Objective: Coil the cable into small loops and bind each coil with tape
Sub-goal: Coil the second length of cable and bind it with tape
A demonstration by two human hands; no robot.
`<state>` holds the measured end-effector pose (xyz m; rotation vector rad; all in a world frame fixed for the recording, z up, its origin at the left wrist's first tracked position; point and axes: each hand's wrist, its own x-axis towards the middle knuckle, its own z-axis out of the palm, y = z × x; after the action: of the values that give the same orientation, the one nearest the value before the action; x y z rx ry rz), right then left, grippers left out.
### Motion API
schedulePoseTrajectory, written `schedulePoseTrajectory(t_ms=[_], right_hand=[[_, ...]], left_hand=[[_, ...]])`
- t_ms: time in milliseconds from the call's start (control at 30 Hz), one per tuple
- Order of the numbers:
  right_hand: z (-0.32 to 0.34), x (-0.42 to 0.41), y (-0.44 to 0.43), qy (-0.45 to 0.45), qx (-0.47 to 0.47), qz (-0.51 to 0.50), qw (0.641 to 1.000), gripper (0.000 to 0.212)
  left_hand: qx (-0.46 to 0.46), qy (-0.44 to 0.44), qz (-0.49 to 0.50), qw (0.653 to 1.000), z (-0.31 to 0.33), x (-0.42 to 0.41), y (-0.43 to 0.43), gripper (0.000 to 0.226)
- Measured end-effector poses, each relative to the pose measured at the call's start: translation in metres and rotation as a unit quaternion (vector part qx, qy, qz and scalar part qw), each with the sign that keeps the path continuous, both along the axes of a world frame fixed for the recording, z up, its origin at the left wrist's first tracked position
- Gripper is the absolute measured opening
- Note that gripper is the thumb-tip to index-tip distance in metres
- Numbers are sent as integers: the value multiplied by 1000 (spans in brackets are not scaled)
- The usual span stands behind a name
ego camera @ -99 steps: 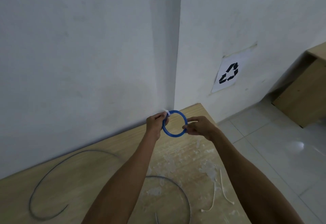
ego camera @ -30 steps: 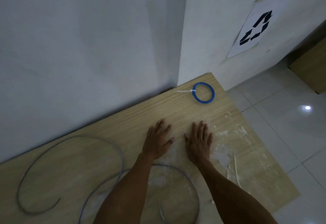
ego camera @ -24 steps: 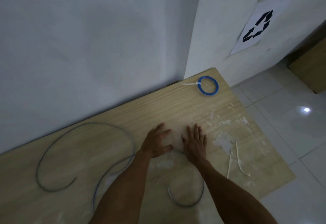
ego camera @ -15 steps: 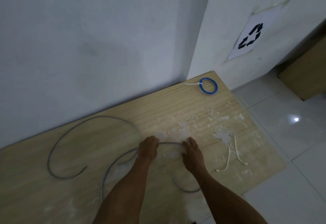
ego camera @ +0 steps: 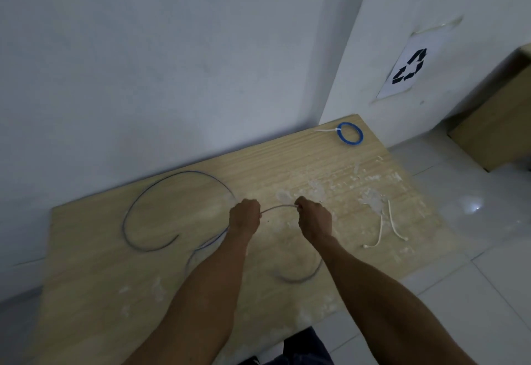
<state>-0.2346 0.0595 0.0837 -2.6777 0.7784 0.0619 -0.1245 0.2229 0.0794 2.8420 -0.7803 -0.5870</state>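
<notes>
A long loose cable curls over the wooden board. My left hand and my right hand each pinch it, a short arc of cable stretched between them just above the board. One end of the cable curves under my right forearm. A small blue coil, bound with a white strip, lies flat at the board's far right corner.
Two loose white strips lie on the board to the right of my hands, among white residue patches. White walls meet in a corner behind the board. A tiled floor and a wooden cabinet are at the right.
The blue coil left my hands and now lies at the far corner. My hands dropped flat to the board, slid back, then closed on the loose cable and lifted a section.
</notes>
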Motion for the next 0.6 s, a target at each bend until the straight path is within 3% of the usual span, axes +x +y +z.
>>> schedulePoseTrajectory(t_ms=[167, 400, 600], right_hand=[[36, 17, 19, -1, -1, 55, 998, 44], [59, 21, 27, -9, 5, 49, 999, 14], [94, 42, 20, 23, -16, 107, 994, 17]], left_hand=[[-83, -63, 46, 994, 51, 24, 34, 18], [-138, -131, 124, 974, 105, 61, 88, 17], [-186, -181, 180, 949, 140, 64, 103, 22]])
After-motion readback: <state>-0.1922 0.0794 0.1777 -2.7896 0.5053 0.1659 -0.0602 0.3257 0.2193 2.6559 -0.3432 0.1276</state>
